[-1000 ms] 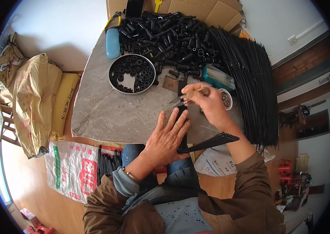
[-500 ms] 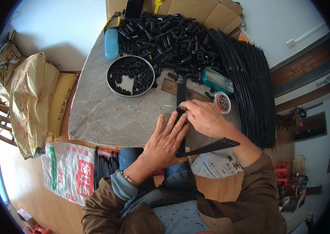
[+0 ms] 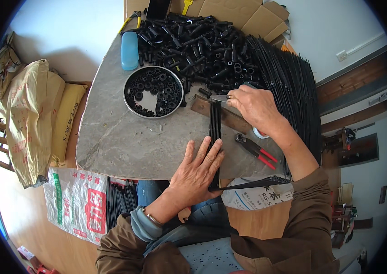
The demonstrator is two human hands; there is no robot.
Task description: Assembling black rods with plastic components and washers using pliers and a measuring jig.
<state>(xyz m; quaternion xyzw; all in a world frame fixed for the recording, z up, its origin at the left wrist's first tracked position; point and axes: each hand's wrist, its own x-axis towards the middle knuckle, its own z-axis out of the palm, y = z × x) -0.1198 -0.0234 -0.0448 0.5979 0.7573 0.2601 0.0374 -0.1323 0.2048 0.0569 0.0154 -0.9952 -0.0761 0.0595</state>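
Note:
My left hand (image 3: 195,171) lies with fingers spread over a flat row of thin black rods (image 3: 215,119), pressing them to the table. The rods' far ends rest on a narrow wooden strip (image 3: 235,122). In my right hand (image 3: 255,107) is a knife, closed in the fingers; its blade (image 3: 221,97) points left across the rods' far ends. The handle is hidden by the hand. Cutting pliers with red handles (image 3: 259,153) lie on the table below my right forearm. Other rods (image 3: 257,182) stick out sideways past my left hand at the table's near edge.
A round metal tin (image 3: 154,114) holds small black rings. Behind it are heaped black tubular parts (image 3: 198,45), a blue case (image 3: 130,51) and yellow-handled pliers (image 3: 131,21). Long black rods (image 3: 289,96) are piled along the right. Paper sacks (image 3: 31,118) stand at the left.
My right hand has moved up and away to the rods' far ends with the knife. The red-handled pliers, hidden before, now show on the table. My left hand stays on the rods.

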